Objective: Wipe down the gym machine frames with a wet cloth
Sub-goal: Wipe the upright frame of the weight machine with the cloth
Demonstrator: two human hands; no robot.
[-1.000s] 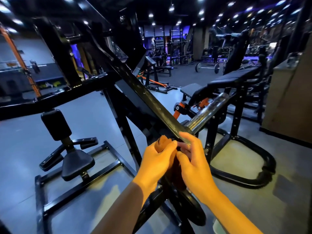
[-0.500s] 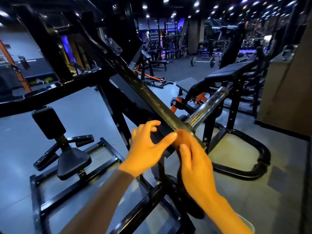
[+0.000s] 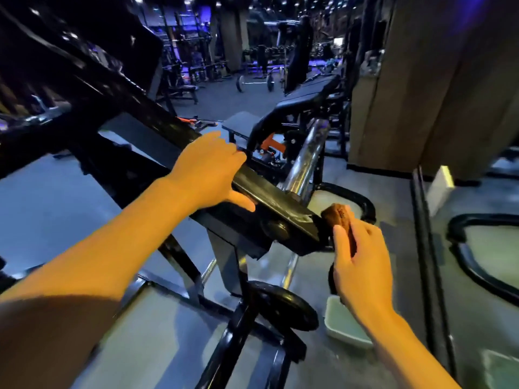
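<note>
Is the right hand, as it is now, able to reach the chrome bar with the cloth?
Probably yes. The right hand grips the cloth just below the chrome bar, and nothing stands between them. The left hand rests on the black frame beam, away from that path.

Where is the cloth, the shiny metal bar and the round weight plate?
cloth (image 3: pixel 341 220): head view, on the brown bunched top above the right hand's fingers.
shiny metal bar (image 3: pixel 307 157): head view, on the middle of the chrome sleeve.
round weight plate (image 3: pixel 283 304): head view, on its black face.

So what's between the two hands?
In the head view, the end of the black frame bar lies between the left hand and the right hand gripping the cloth.
</note>
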